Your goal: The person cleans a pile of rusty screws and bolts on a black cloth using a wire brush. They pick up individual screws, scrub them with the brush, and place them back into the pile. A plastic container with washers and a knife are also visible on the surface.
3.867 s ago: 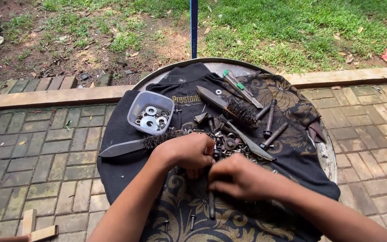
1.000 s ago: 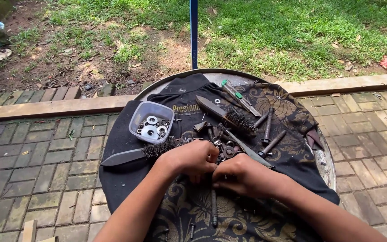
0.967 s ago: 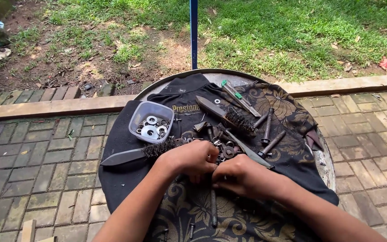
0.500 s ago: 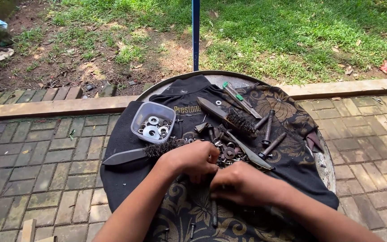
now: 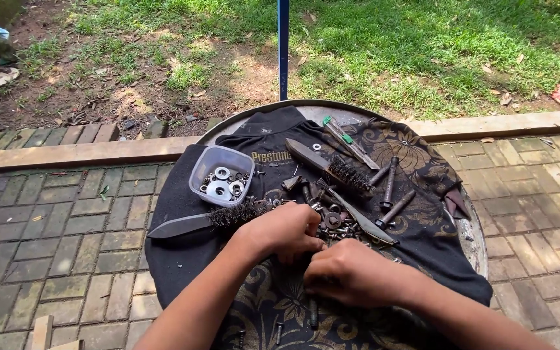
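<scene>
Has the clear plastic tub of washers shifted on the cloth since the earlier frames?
No. The clear tub sits at the same spot beside the wire brush, left of the printed patch on the black cloth; only the camera shifted slightly.

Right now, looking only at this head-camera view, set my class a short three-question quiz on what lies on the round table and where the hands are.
1. True or false: the clear plastic tub holds washers.
2. Which lies nearest the left hand?
A. the wire brush with its flat grey handle
B. the green-tipped tool
C. the blue pole
3. Fill in: both hands meet over a heap of rusty ______ on the dark cloth.

Key
1. True: pale round washers fill its bottom.
2. A: its bristles lie just beside that hand's wrist.
3. Bolts (mixed with nuts); the right hand is closed over something hidden from view.
</scene>
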